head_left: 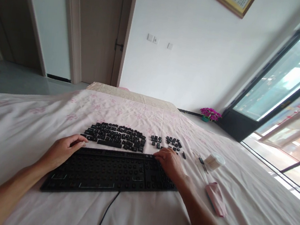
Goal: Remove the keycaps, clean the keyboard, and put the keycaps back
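Observation:
A black keyboard with its keycaps off lies on the bed, its cable running toward me. My left hand is at its far left corner, thumb and fingers pinched together; anything between the fingertips is too small to make out. At the far edge toward the right, the curled fingers of my right hand grip the keyboard and cover part of its right side. Loose black keycaps are laid out in rows just beyond the keyboard. A smaller group of keycaps lies to their right, beyond my right hand.
Right of the keyboard are a clear tub of cotton swabs, a small thin tool and a folded pink cloth. A wrinkled flowered sheet covers the bed. Farther off stand a door and a pot of magenta flowers.

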A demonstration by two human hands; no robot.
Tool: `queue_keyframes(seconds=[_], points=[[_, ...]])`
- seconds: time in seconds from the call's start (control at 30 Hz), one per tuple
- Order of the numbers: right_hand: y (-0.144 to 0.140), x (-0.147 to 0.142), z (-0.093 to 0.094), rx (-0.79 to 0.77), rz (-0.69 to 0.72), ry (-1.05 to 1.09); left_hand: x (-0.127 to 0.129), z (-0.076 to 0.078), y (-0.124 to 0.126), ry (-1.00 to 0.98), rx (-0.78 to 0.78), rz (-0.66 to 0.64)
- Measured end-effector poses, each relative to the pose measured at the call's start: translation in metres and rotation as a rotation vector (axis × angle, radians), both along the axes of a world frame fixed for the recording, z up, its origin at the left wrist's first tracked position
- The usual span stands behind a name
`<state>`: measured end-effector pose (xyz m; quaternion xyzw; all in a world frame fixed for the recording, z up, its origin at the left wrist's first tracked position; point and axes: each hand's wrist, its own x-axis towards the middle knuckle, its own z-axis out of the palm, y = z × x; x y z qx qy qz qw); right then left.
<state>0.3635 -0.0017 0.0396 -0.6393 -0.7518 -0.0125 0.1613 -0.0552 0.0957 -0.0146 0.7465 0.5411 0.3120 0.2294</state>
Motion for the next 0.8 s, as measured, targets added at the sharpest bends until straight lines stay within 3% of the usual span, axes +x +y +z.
queue_keyframes(seconds=[0.4,0.8], points=[[-0.013,-0.014,0.011,-0.019,0.065,-0.158,0.0,-0.001,0.001,-0.006,0.003,-0.005],[-0.026,-0.022,-0.004,-0.004,-0.014,-0.29,-0.001,-0.003,0.002,-0.001,0.018,-0.007]])
